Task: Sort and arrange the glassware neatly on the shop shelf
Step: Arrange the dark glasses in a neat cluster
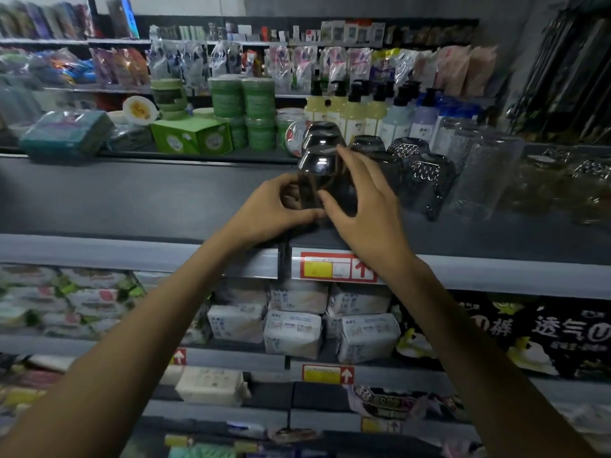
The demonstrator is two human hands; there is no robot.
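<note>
A stack of dark smoked glasses (318, 160) stands upside down near the front of the grey shop shelf (132, 200). My left hand (281, 209) grips the lowest glass from the left, its thumb across the front. My right hand (360, 206) wraps the same stack from the right, fingers reaching up its side. Right of it stand more dark glasses (367, 143), dark textured glasses (426, 180) and clear textured glasses (476, 173), all upside down.
Behind the glasses stand pump bottles (353, 117), green tubs (244, 104) and a green box (191, 137). A red and yellow price tag (337, 267) is on the shelf's front rail. Wrapped packs (297, 328) fill the shelves below. The shelf's left part is bare.
</note>
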